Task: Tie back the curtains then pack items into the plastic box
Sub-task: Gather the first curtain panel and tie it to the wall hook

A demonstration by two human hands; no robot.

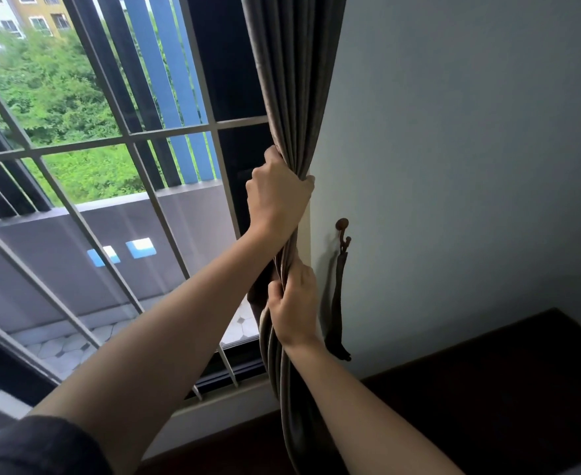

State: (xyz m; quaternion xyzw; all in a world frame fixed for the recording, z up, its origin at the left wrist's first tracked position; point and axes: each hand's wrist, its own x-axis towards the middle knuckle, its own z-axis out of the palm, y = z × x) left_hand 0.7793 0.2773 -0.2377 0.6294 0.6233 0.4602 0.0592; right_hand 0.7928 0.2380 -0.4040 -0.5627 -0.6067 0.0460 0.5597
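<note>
A grey-brown curtain (292, 70) hangs bunched at the right edge of the window, against the wall. My left hand (277, 193) grips the gathered folds at mid height. Just below it my right hand (294, 305) grips the same bundle, fingers curled round the cloth. A dark tie-back strap (337, 303) hangs loose from a brown hook (342, 228) on the wall, right of the curtain and apart from both hands. No plastic box is in view.
The window with white bars (124, 138) fills the left, with a balcony wall and trees outside. A pale wall (470, 149) lies to the right. A dark wooden surface (488, 389) sits at the lower right under the hook.
</note>
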